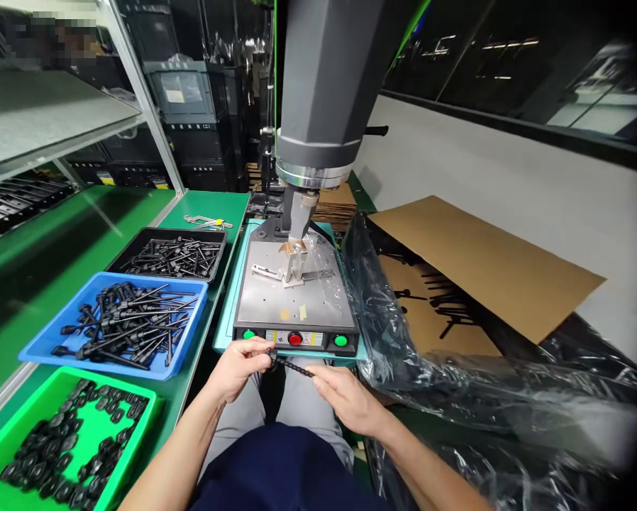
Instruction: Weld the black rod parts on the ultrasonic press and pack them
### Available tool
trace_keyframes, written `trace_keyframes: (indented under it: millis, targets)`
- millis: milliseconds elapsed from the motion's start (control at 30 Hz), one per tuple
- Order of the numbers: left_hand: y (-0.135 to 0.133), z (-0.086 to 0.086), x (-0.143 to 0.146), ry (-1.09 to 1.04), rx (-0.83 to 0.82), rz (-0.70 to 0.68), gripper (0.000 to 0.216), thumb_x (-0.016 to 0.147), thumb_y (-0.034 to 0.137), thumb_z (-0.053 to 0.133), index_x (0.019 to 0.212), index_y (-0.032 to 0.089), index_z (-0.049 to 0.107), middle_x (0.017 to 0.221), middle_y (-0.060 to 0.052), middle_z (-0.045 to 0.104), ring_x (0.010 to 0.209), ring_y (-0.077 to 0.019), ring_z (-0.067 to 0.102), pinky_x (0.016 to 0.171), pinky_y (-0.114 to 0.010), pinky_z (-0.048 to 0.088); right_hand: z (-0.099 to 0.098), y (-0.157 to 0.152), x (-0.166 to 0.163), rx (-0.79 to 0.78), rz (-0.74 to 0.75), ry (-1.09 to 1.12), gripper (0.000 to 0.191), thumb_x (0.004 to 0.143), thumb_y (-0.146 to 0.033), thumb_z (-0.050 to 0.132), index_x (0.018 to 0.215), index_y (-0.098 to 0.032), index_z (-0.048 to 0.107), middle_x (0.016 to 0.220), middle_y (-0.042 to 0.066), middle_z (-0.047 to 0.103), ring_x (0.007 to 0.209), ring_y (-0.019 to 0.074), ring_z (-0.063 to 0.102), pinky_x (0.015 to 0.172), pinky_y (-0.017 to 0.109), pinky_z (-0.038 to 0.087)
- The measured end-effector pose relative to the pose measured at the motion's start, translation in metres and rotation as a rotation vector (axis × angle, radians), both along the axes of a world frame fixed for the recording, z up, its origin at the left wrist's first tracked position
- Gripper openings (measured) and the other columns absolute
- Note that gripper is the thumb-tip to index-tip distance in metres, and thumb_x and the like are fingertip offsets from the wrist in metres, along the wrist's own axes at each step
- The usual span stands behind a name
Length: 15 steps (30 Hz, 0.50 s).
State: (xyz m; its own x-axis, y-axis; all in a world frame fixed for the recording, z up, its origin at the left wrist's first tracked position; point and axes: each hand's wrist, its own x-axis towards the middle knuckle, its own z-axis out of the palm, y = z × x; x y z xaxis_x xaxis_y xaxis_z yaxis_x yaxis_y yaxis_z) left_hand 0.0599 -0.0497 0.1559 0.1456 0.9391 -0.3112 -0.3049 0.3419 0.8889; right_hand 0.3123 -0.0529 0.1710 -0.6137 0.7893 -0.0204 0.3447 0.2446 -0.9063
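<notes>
In front of the machine I hold a slim black ribbed rod (296, 367) with a thicker head. My left hand (242, 367) pinches its head end between thumb and fingers. The other tip sits in the fingers of my right hand (346, 397). Just beyond my hands is the machine's front panel, with a red button (294, 338), a left green button (249, 334) and a right green button (340, 341). Behind it, a small metal fixture (294, 266) stands on the grey base plate (255, 305), directly beneath the machine's tapered press tip (299, 216).
Left of me stand a green tray (151, 415) of small black round parts, a blue tray (195, 330) of headed rods and a black tray (220, 250) of dark parts. At right, plastic film (403, 369) surrounds cardboard (478, 255) and laid-out rods. The machine head (323, 85) hangs above.
</notes>
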Motion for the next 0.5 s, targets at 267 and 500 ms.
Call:
trace_keyframes:
  millis: [267,500]
  targets:
    - [0.022,-0.003,0.011,0.006,-0.01,0.043,0.041,0.053,0.035,0.092,0.087,0.016,0.08,0.097,-0.01,0.071,0.063,-0.0099,0.056,0.059,-0.026,0.046,-0.009,-0.007,-0.003,0.4,-0.103,-0.14,0.039,0.103,-0.026,0.032,0.128,-0.017,0.06,0.101,0.011,0.07,0.092,0.0249,0.067,0.081,0.038,0.055]
    - [0.05,0.002,0.037,-0.021,0.044,0.128,0.052,0.068,0.049,0.082,0.106,0.015,0.075,0.116,-0.016,0.072,0.09,-0.0233,0.07,0.074,-0.034,0.056,-0.032,0.006,-0.027,0.154,-0.347,0.027,0.046,0.104,-0.041,0.032,0.127,-0.012,0.06,0.086,0.01,0.07,0.079,0.0219,0.068,0.073,0.034,0.056]
